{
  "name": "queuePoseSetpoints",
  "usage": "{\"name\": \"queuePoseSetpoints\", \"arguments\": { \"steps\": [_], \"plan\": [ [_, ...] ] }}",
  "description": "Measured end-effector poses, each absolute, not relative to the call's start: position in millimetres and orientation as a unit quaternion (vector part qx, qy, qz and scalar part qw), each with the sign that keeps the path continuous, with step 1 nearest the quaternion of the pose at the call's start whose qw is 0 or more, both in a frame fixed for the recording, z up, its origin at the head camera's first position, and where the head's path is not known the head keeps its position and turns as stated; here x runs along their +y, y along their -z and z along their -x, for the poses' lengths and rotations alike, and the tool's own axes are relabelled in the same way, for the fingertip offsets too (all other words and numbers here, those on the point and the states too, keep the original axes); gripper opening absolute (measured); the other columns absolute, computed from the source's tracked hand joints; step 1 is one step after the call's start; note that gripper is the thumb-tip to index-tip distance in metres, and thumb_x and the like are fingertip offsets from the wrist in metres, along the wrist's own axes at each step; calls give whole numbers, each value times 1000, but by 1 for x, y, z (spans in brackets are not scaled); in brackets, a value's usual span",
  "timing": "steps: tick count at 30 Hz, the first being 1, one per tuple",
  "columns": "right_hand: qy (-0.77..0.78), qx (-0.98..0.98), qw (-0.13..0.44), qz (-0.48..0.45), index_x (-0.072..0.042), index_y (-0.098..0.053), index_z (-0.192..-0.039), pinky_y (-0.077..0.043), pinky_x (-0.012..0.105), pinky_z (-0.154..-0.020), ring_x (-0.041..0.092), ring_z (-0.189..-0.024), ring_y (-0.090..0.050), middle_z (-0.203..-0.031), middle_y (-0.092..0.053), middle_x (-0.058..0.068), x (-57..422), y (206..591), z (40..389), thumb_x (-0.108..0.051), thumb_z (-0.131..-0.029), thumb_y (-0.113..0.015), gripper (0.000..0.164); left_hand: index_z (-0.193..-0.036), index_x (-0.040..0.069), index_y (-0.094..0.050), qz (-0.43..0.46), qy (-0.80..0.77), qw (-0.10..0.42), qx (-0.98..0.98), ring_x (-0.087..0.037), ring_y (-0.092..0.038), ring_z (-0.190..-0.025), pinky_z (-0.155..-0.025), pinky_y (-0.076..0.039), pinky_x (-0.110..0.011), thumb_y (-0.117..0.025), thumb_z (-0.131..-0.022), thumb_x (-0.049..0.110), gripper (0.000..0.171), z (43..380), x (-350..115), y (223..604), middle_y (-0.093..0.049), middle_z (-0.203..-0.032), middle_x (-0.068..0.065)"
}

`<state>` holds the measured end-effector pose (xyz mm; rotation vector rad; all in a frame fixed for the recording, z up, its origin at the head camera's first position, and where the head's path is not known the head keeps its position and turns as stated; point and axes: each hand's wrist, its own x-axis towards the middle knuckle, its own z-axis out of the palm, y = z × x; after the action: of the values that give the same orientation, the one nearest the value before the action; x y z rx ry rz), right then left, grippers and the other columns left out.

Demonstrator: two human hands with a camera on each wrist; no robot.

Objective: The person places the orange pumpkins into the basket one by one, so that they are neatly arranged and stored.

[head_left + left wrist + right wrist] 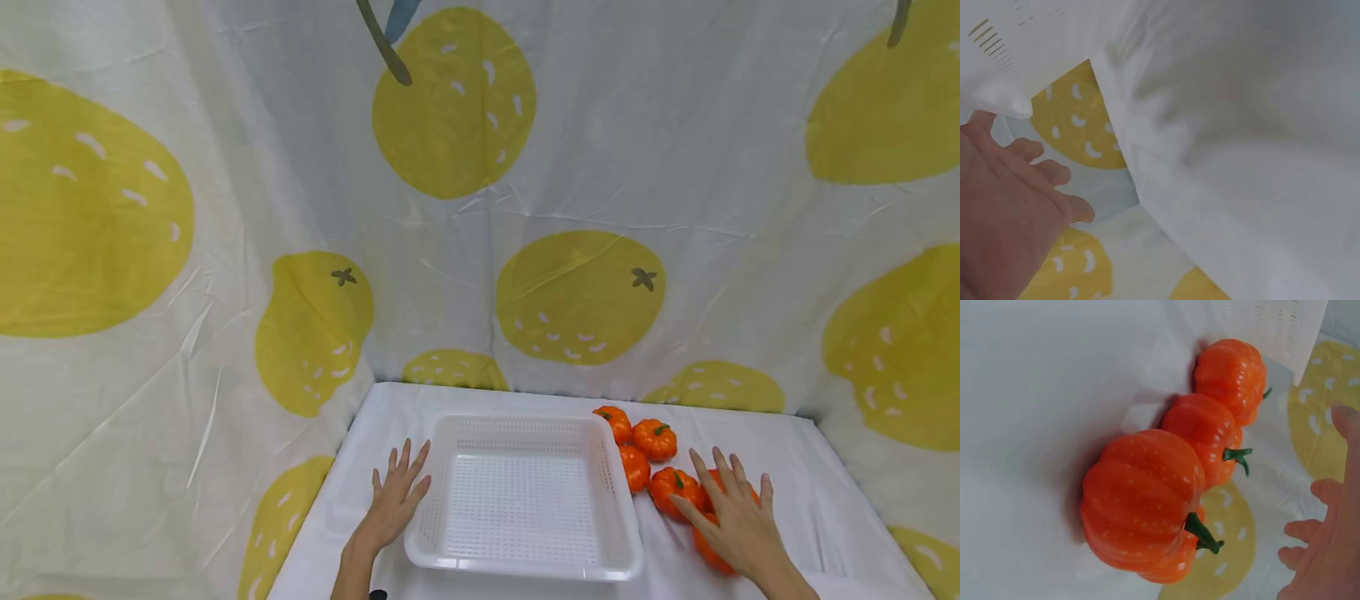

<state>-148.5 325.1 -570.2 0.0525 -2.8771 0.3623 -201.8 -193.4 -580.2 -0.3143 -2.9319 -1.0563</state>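
I see a pale cloth (420, 275), creased in places, hanging along the left, far and right sides, printed with large yellow fruits. High on its far side I make out a round fruit (453, 104) with a dark stem (382, 42) and a blue-grey leaf (401, 17). Below it and to the right is a wider fruit (581, 297) bearing a dark star mark (643, 279); to the left, a lemon-shaped one (315, 333) carries a similar mark. My picture crops the big fruit (82, 200) at far left. A white table cover (817, 500) lies in the near part, its far edge cutting across two printed fruits. My left wrist view shows its straight edge against the yellow print.
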Motion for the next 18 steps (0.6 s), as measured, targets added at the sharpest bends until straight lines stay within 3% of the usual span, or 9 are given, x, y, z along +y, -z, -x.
{"name": "queuePoseSetpoints", "arguments": {
  "steps": [8, 18],
  "plan": [
    [-133, -987, 84, 19, -15, -10, -155, 35, 60, -100, 53, -142, 3, -153, -14, 33, 334, 569, 140, -62, -91, -47, 88, -151, 42, -22, 80, 417, -42, -905, -42, 1, -150, -109, 8, -73, -33, -102, 48, 51, 198, -198, 593, -8, -164, -8],
    [-156, -985, 39, 56, -6, -8, -154, 34, 66, -96, 58, -138, 3, -151, -7, 38, 346, 567, 132, -67, -91, -41, 94, -149, 44, -25, 64, 475, -58, -876, -40, -3, -150, -111, 5, -71, -35, -101, 49, 50, 197, -197, 597, -13, -164, -5]
  ]
}}
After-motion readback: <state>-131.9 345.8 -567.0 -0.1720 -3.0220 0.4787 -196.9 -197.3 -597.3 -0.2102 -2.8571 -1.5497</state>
